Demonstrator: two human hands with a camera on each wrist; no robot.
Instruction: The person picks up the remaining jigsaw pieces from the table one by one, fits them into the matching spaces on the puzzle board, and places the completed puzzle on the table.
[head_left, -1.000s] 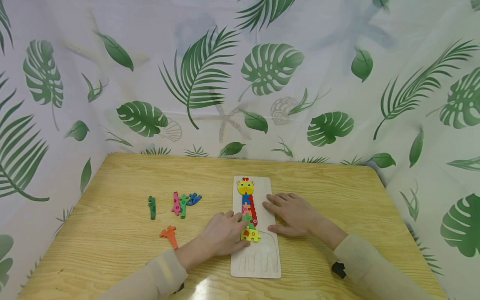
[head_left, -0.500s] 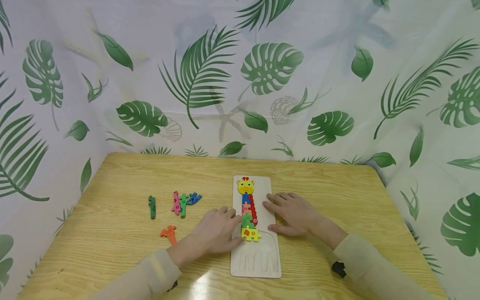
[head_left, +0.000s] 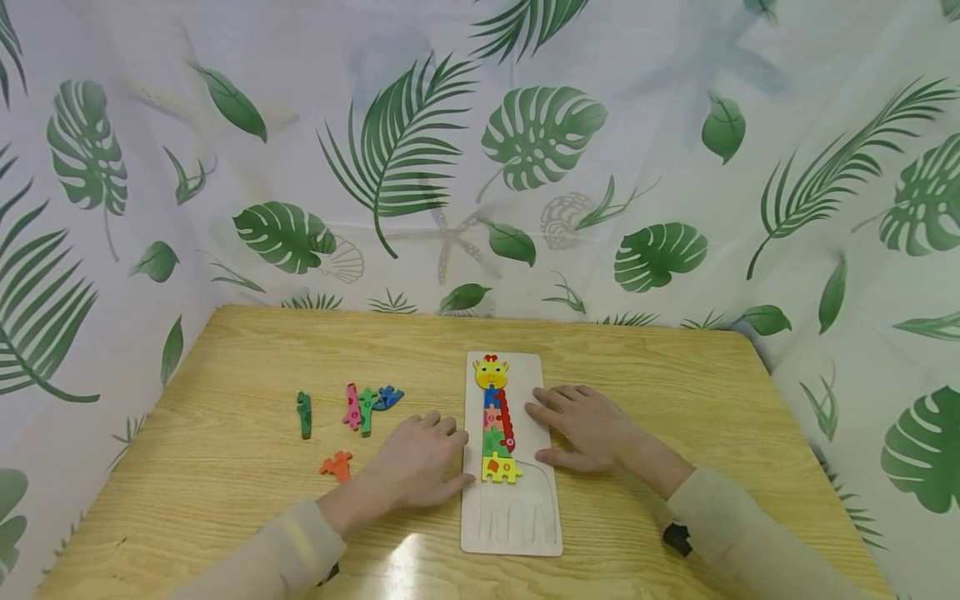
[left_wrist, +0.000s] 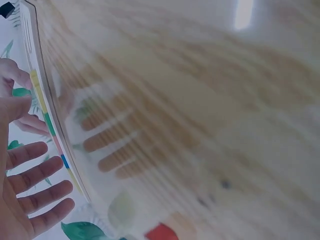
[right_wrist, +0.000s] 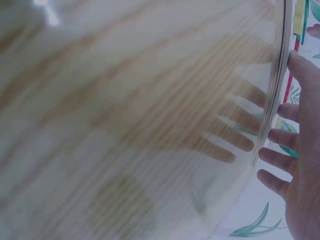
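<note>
A pale wooden board (head_left: 517,525) lies on the table with a giraffe's yellow head (head_left: 491,372), several coloured neck pieces and a yellow piece (head_left: 500,468) set in it; a red strip (head_left: 506,417) runs along the neck. Grooves for legs show in its lower part. The left hand (head_left: 422,462) is at the board's left edge, fingers spread and holding nothing; in the left wrist view this hand (left_wrist: 30,195) has its fingers apart. The right hand (head_left: 588,429) rests on the board's right edge with extended fingers, and in the right wrist view its fingertips (right_wrist: 275,145) lie along that edge.
Loose pieces lie left of the board: dark green (head_left: 303,415), pink (head_left: 352,408), green (head_left: 366,411), blue (head_left: 388,397) and orange (head_left: 337,467), the last partly behind the left forearm. A leaf-printed cloth (head_left: 540,283) surrounds the wooden table (head_left: 247,358).
The left hand has drawn back leftward off the puzzle pieces to the board's left edge, uncovering the green and yellow pieces. Its forearm covers more of the orange piece. The right hand has stayed in place.
</note>
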